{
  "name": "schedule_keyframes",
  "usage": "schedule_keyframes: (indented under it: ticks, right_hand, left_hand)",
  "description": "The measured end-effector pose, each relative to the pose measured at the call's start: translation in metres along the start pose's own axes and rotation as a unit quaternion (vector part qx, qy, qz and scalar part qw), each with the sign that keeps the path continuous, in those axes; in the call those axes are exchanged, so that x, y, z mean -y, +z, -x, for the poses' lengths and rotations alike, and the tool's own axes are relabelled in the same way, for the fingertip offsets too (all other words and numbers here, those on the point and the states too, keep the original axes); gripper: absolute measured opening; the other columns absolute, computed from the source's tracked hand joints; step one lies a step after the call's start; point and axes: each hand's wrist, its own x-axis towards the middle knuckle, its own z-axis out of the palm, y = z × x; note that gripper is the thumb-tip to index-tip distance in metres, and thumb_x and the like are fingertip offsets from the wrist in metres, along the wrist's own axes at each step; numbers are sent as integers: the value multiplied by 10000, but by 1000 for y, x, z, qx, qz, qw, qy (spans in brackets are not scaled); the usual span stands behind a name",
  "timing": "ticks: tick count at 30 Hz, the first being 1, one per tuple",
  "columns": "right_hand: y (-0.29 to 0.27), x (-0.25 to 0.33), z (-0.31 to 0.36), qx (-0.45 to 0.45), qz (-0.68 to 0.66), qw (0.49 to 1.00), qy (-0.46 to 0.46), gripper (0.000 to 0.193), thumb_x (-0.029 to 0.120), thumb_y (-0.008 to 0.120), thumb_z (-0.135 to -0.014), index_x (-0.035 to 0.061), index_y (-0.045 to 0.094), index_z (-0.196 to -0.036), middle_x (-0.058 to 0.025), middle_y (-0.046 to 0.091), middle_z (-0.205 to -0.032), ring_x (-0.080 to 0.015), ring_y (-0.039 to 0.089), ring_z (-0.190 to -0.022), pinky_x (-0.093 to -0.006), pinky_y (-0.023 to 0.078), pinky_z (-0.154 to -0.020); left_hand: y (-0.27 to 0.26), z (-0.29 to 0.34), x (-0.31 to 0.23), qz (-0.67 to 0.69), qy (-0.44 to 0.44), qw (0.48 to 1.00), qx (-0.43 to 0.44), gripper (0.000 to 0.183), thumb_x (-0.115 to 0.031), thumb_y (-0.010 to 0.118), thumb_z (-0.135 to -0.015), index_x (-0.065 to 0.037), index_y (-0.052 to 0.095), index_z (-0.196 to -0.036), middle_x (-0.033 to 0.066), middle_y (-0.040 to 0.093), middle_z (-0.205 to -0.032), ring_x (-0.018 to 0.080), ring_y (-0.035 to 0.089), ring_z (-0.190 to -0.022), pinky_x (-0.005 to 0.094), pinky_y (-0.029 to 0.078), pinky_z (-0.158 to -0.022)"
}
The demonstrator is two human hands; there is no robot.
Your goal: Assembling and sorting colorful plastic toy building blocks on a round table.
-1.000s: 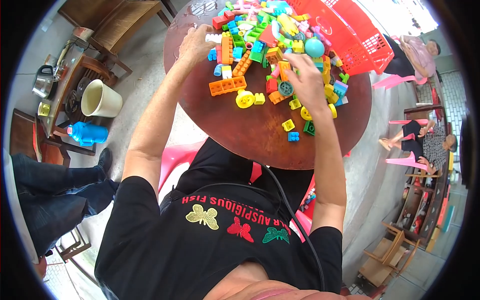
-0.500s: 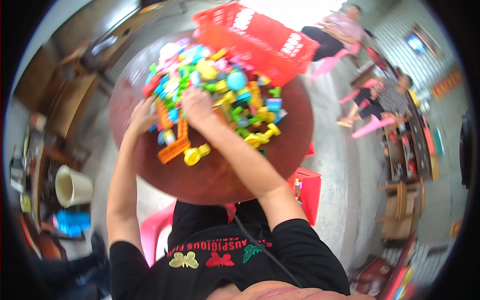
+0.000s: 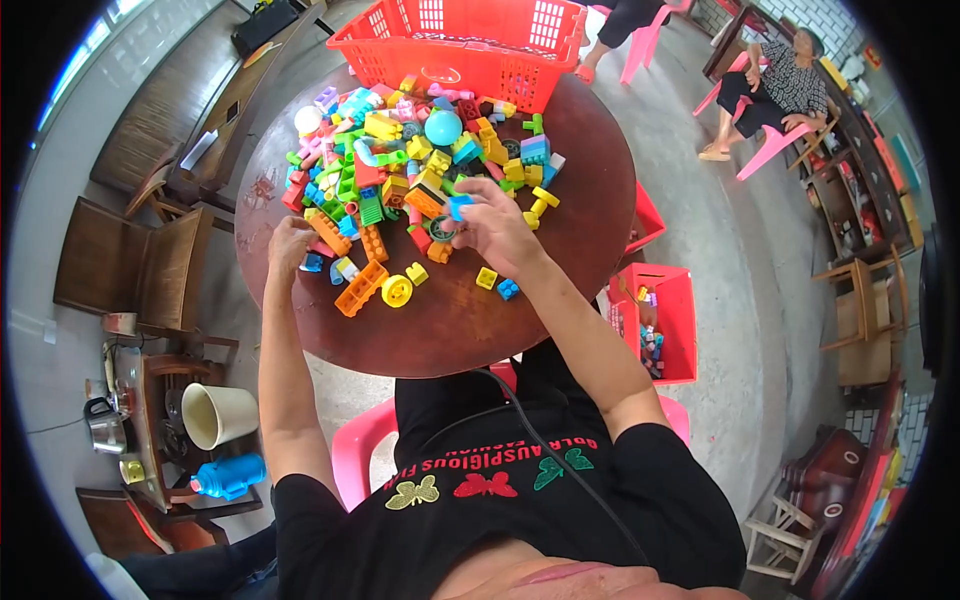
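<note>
A pile of colourful plastic building blocks (image 3: 380, 180) covers the far half of the round brown table (image 3: 430, 330). My right hand (image 3: 500, 235) hovers at the pile's near right edge, a small blue block (image 3: 460, 206) between its fingers. Just beside those fingers is a dark wheel piece (image 3: 440, 229). At the pile's left edge my left hand (image 3: 289, 243) has its fingers curled in, next to an orange block (image 3: 328, 232); whatever they hold is hidden. Nearer me lie a long orange block (image 3: 361, 288), a yellow wheel piece (image 3: 397, 291), a yellow block (image 3: 486, 278) and a blue block (image 3: 508, 289).
Behind the pile, a red plastic basket (image 3: 450, 65) stands at the table's far edge. On the floor to the right sits a red box (image 3: 682, 325) with blocks inside. A person (image 3: 785, 95) sits on a pink chair at far right; another's legs (image 3: 625, 22) show beyond the basket.
My right hand has come out of the pile's middle toward the right and now holds a blue block. My left hand stays by the left edge. The whole view has shifted, and the basket appears straighter.
</note>
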Motion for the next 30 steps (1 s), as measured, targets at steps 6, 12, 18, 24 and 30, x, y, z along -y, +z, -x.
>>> schedule_keyframes:
  ticks: [6, 12, 18, 24, 30]
  right_hand:
    - [-12, -13, 28, -45, -50, 997, 27, 165, 111, 575, -910, 95, 542, -1071, -54, 634, -946, -155, 648, -850, -297, 539, -621]
    - [-2, -22, 37, -30, -22, 999, 37, 112, 101, 588, -896, 88, 573, -1006, -47, 629, -866, -141, 634, -780, -292, 526, -588]
    - [-9, -14, 44, -21, -3, 1000, 2, 115, 64, 579, -894, 50, 585, -1008, -53, 615, -845, -155, 618, -769, -283, 510, -611]
    - [16, 7, 41, -28, 134, 990, -31, 150, 127, 571, -918, 88, 579, -1063, -11, 596, -895, -89, 580, -820, -228, 491, -657]
    - [-2, 8, 30, -1, 351, 932, -92, 342, 90, 662, -850, -7, 559, -1162, -72, 616, -1068, -128, 588, -978, -279, 487, -856]
  left_hand:
    - [12, 0, -31, -120, -80, 989, 33, 432, -392, 735, -717, -15, 718, -928, 146, 699, -880, 222, 675, -817, 336, 507, -744]
    - [0, -21, 14, -19, -37, 999, 6, 350, -343, 768, -712, -10, 725, -815, 92, 673, -700, 203, 628, -628, 370, 473, -596]
    - [-24, 17, -52, 269, 10, 963, -35, 262, -277, 757, -787, -42, 691, -881, 2, 630, -697, 66, 519, -545, 242, 374, -477]
    - [-6, 107, -170, 353, 91, 928, 81, 213, -235, 714, -831, -132, 700, -1017, -50, 666, -832, 43, 570, -779, 234, 431, -634]
    - [82, 139, -172, 402, 161, 856, 281, 149, -225, 652, -919, -102, 635, -1002, -54, 644, -936, 28, 544, -773, 208, 436, -659]
